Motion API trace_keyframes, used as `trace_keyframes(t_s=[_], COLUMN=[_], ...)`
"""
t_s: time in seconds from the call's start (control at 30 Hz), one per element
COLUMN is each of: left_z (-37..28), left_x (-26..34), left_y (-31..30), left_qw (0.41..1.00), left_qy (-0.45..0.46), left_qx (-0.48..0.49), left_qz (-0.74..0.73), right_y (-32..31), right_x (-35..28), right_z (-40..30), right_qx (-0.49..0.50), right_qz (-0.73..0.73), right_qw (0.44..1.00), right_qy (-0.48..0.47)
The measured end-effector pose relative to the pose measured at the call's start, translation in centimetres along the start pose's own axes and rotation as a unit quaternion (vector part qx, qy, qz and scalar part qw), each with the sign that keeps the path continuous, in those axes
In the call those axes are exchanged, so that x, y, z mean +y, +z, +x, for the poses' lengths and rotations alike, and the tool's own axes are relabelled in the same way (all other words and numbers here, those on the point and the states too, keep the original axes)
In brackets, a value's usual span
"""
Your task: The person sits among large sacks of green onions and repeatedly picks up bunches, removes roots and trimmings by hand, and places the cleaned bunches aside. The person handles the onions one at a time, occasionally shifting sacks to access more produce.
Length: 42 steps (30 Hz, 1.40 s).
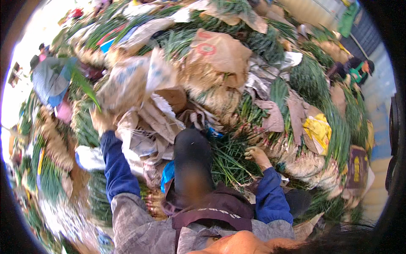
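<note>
My left hand (103, 122), in a blue sleeve, is at the left with its fingers closed around the lower end of a green onion leaf (84, 85), which slants up and left. Right behind that hand is a blurred woven sack (127, 84) with blue print; whether the hand touches it I cannot tell. My right hand (257, 156) has curled fingers and hovers at or on loose green onions (231, 162) beside my knee. Its fingertips are too unclear to show a grip. Crumpled woven sacks (152, 122) lie between my left hand and my raised knee (192, 152).
Bundled green onions (307, 76) are heaped all around, roots outward. A tan sack (215, 57) covers a pile ahead. A yellow bag (317, 131) lies at the right. One person (52, 79) bends at the left; another person (356, 71) sits near the corrugated wall (379, 127).
</note>
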<state>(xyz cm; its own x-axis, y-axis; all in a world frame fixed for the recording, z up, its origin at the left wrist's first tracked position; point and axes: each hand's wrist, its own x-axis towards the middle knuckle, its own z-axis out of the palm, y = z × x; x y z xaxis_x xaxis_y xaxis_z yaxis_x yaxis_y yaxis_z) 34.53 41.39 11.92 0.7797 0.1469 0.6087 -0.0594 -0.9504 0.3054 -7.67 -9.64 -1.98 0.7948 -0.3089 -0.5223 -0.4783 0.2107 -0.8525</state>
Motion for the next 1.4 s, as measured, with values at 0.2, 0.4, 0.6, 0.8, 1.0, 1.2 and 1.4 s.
trace_keyframes(t_s=[0.2,0.4,0.6,0.8,1.0,1.2,1.4], left_z=[-13.8,0.3,12.2,9.0,2.2,5.6,17.7], left_x=[-13.4,-24.1,-13.1,22.0,38.8,42.3,35.0], left_y=[20.1,20.0,7.2,1.4,12.3,29.0,26.3], left_qw=[0.952,0.756,0.926,0.713,0.687,0.871,0.849], left_qy=[-0.028,-0.049,0.104,0.016,0.118,0.293,0.196], left_qx=[-0.306,-0.616,-0.348,-0.567,-0.564,-0.371,-0.392], left_qz=[-0.003,-0.216,0.101,-0.411,-0.443,-0.136,-0.296], right_y=[-0.5,-1.5,-0.9,0.8,7.9,13.6,1.7], right_x=[0.3,-8.1,-14.5,-21.5,-28.6,-30.2,-27.0], right_z=[1.6,5.6,16.3,28.1,27.4,27.6,29.0], right_qx=[-0.031,0.007,0.107,0.262,0.25,0.097,0.276], right_qz=[-0.038,-0.019,0.038,-0.113,-0.268,-0.285,-0.159], right_qw=[0.998,1.0,0.992,0.93,0.841,0.81,0.886], right_qy=[0.042,0.012,-0.058,-0.233,-0.399,-0.503,-0.338])
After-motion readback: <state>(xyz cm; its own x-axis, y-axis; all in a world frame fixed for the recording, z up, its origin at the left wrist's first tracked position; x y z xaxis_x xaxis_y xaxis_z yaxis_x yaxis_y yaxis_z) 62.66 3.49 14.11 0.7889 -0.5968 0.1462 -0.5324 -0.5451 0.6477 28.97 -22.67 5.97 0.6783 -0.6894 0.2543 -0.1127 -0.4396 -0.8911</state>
